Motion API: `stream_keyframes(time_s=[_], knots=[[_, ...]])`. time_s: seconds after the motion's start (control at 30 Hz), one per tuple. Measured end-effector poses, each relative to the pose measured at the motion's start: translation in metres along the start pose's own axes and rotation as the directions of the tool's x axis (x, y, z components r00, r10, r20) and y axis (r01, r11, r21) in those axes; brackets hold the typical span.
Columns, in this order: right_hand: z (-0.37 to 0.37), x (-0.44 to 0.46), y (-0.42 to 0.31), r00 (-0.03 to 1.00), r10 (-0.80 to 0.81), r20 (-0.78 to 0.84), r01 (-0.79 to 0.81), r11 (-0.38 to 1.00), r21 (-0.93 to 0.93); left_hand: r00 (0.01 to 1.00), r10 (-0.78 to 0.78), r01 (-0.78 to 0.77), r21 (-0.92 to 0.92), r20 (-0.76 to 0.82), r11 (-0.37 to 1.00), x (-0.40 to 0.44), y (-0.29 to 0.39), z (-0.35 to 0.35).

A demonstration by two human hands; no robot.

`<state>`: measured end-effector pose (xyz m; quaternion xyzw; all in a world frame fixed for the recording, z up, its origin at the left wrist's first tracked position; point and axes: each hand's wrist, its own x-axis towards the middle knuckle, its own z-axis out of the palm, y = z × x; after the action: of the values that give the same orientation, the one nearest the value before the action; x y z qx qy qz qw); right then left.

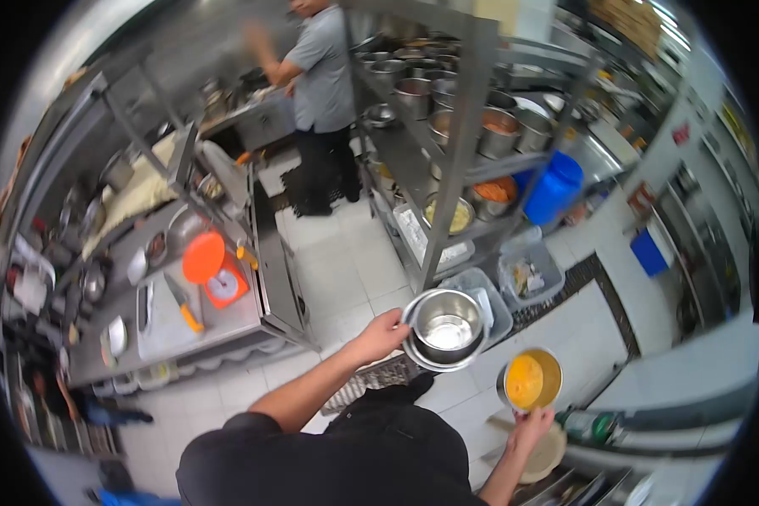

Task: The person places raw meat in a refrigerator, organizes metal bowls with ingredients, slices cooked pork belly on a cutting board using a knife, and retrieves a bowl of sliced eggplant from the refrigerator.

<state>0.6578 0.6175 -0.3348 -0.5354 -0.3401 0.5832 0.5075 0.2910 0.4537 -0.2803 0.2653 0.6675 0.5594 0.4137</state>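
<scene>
My left hand [383,336] is closed on the rim of a shiny metal pot [447,325], which looks empty and seems nested in a wider metal vessel. To the right and lower down, my right hand [532,424] grips the near edge of a metal bowl [551,376] with a yellow-orange content [524,380] inside. Both vessels are held over the floor, apart from each other. Beneath the right forearm is a pale round container [545,456].
A steel counter [236,316] at left bears an orange scale [226,285] and a knife [182,304]. Ahead stands a rack [459,160] of pots, with plastic bins [531,271] beside it. A person in grey [324,76] stands at the back.
</scene>
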Motion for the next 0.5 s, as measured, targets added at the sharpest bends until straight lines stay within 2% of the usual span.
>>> stream_keyframes(time_s=[0.07,0.13,0.2,0.23,0.33,0.4,0.43,0.47,0.5], knots=[[-0.004,0.046,-0.021,1.000,-0.002,-0.022,0.002,1.000,-0.023,0.988,0.150,-0.150,0.292,0.020,0.945,0.041,0.035,0.031],[-0.011,0.098,-0.038,0.999,-0.025,-0.039,0.024,0.999,-0.030,0.996,0.080,-0.083,0.176,0.026,0.981,0.082,0.066,0.070],[-0.030,0.149,-0.058,0.997,-0.045,-0.065,0.043,0.998,-0.036,0.984,0.166,-0.177,0.326,0.062,0.929,0.141,0.065,0.106],[-0.035,0.171,-0.071,0.998,-0.035,-0.060,0.032,0.999,-0.040,0.979,0.188,-0.204,0.320,0.082,0.925,0.162,0.073,0.125],[-0.032,0.238,-0.108,0.993,-0.051,-0.106,0.045,0.997,-0.056,0.957,0.285,-0.290,0.148,0.052,0.945,0.216,0.082,0.184],[-0.005,0.271,-0.154,0.992,-0.052,-0.116,0.049,0.998,-0.028,0.978,0.068,-0.083,0.072,0.198,0.994,0.269,0.064,0.213],[-0.029,0.315,-0.150,0.987,-0.063,-0.147,0.050,0.994,-0.096,0.989,0.034,-0.045,0.071,0.142,0.996,0.268,0.109,0.239],[-0.024,0.341,-0.168,0.983,-0.069,-0.170,0.050,0.993,-0.111,0.980,0.054,-0.049,-0.034,0.192,0.998,0.292,0.111,0.261],[-0.036,0.381,-0.168,0.983,-0.119,-0.139,0.119,0.993,-0.007,0.995,-0.024,0.024,0.005,0.092,1.000,0.302,0.135,0.292]])
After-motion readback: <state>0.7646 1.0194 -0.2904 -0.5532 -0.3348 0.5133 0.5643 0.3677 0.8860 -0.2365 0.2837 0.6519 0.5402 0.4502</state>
